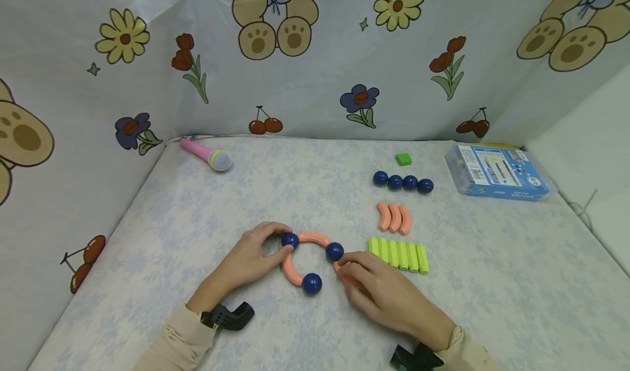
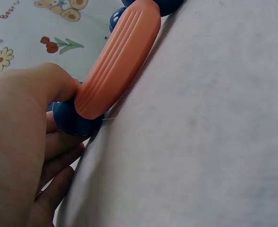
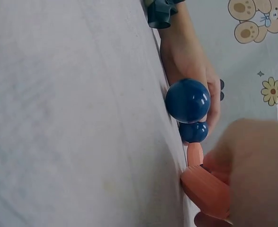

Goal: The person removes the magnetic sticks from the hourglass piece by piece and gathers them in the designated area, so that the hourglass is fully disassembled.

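Note:
My left hand (image 1: 253,257) pinches a dark blue ball (image 1: 290,241) between thumb and fingers. Two curved orange rods run from that ball: a left rod (image 2: 120,61) to a lower blue ball (image 1: 312,284), and an upper rod (image 1: 314,237) to a right-hand blue ball (image 1: 334,251). Together they form a partial ring lying on the table. My right hand (image 1: 389,293) holds another curved orange rod (image 3: 207,191) against the right-hand ball. Its fingers hide much of that rod, and I cannot tell whether the end is fully joined.
Right of the ring lie several yellow-green rods (image 1: 398,254), three curved orange pieces (image 1: 395,218), a row of blue balls (image 1: 402,183) and a green block (image 1: 403,159). A blue-labelled box (image 1: 502,172) stands at the back right. A pink toy microphone (image 1: 205,153) lies back left.

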Demonstrator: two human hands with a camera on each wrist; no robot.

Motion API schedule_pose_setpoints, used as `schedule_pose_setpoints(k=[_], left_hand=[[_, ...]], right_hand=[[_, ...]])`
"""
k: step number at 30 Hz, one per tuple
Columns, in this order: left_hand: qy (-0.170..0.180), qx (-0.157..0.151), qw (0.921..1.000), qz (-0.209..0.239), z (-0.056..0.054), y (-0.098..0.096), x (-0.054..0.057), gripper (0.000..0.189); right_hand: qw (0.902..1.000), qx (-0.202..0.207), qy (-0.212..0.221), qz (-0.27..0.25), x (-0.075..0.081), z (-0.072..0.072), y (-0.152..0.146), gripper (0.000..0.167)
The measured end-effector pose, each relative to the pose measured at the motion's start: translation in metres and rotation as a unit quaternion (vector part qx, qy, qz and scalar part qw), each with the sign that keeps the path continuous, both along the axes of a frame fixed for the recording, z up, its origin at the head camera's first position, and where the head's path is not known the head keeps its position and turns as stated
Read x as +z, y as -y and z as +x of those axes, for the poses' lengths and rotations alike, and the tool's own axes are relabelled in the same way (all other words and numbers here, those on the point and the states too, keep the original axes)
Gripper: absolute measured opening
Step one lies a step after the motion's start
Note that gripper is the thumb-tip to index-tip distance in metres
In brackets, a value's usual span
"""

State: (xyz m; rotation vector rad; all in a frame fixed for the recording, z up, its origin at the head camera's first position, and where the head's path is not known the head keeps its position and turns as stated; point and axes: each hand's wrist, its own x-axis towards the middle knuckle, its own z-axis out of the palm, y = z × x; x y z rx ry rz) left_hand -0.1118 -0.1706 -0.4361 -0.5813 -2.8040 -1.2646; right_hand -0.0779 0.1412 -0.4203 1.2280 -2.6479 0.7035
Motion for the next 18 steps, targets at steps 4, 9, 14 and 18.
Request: schedule_pose_setpoints(k=[4,9,14,18], left_hand=[[0.004,0.0,1.0,0.001,0.0002,0.0,-0.0006,0.034],[0.002,-0.002,1.0,0.003,0.0001,0.0001,-0.0008,0.034],[0.0,-0.004,1.0,0.003,0.0005,0.0001,-0.0007,0.034],[-0.003,-0.006,1.0,0.002,0.0005,-0.0003,-0.0005,0.034]], right_hand=[[0.9995,-0.025,-0.019,0.0,-0.0012,-0.0009,0.0015,0.036],[0.9991,-0.029,-0.028,-0.015,-0.0019,-0.0011,0.0022,0.041],[0.9994,-0.02,-0.02,-0.021,0.0008,-0.0005,0.0012,0.044],[0.9999,-0.015,0.0,-0.005,0.0049,0.0002,-0.0004,0.044]])
